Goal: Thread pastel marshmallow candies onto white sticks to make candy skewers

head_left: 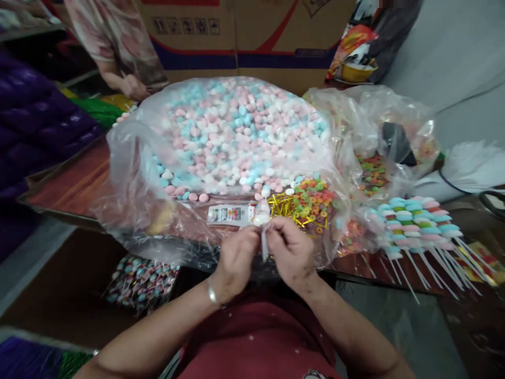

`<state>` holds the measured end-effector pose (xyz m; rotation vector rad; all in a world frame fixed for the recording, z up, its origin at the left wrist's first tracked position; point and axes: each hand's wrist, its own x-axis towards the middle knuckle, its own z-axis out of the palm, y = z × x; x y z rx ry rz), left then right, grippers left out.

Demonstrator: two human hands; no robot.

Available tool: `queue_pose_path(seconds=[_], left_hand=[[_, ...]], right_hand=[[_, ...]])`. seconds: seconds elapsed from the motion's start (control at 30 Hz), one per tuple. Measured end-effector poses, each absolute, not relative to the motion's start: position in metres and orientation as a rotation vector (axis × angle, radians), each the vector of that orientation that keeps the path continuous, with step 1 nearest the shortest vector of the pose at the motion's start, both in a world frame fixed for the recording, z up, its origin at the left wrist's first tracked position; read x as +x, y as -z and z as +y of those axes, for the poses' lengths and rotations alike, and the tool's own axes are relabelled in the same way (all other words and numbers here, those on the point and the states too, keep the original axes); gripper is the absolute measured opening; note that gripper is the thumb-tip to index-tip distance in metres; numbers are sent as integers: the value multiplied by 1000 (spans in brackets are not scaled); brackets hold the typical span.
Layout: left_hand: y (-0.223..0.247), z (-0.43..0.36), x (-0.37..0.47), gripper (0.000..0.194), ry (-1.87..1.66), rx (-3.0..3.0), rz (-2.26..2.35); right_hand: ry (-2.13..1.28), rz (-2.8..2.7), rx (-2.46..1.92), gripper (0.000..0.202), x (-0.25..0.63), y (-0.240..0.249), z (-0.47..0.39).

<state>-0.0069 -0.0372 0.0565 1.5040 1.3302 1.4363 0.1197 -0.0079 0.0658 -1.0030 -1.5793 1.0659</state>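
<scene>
Just below centre frame, left hand (235, 255) and right hand (294, 253) pinch beneath the wrapped sweet (261, 215), where a snug, gentle grip should avoid squashing it!

A pale grey wall (465, 63) rises at far right; a printed cardboard carton (284, 31) spans the far side. Grey floor (394, 329) shows near right, dimly lit.

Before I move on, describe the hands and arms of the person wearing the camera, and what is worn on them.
The left hand and right hand are both ungloved. A smooth, silver-coloured bangle circles the left wrist; the right wrist carries none. Both forearms are bare, with no sleeves visible on them.
</scene>
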Motion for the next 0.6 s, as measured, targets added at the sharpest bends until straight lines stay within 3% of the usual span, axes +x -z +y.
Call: queue_pose_path(seconds=[0.13,0.2,0.37,0.6], left_hand=[[-76,-39,-33,64,-1584,1209,1006],[-82,-43,-46,68,-1416,1302,751],[-75,-69,-60,38,-1154,1201,1156],[-73,-85,-55,19,-1746,626,1374]], right_hand=[[-1163,-1650,-895,15,114,-69,-16],[-1096,-1651,-900,14,113,-67,-15],[-803,-1807,-721,13,98,-58,-28],[-716,-2276,-424,21,84,-44,-20]])
